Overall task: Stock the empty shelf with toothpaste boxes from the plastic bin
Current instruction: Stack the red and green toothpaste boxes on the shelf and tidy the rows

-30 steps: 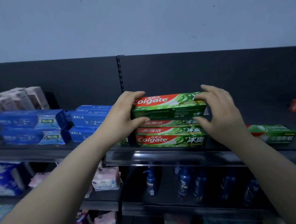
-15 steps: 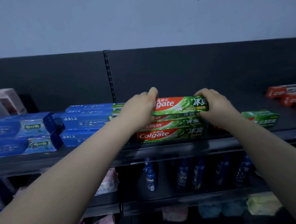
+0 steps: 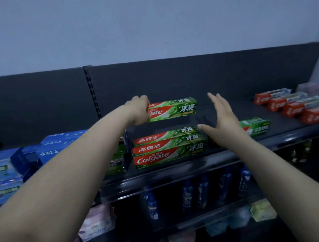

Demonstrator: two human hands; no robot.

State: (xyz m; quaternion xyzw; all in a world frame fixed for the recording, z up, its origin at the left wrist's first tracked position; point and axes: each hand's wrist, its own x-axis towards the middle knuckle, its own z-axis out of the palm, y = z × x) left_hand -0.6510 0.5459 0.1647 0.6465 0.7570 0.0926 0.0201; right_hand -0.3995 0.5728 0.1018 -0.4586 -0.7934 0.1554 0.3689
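Head view: the left hand grips the left end of a green toothpaste box, held clear above a stack of green boxes on the shelf. The right hand hovers beside it, fingers spread, holding nothing. Stocking looks under way, with bare shelf left behind. Blue boxes crowd the left, a lone green box and red boxes the right; the bin is out of sight.
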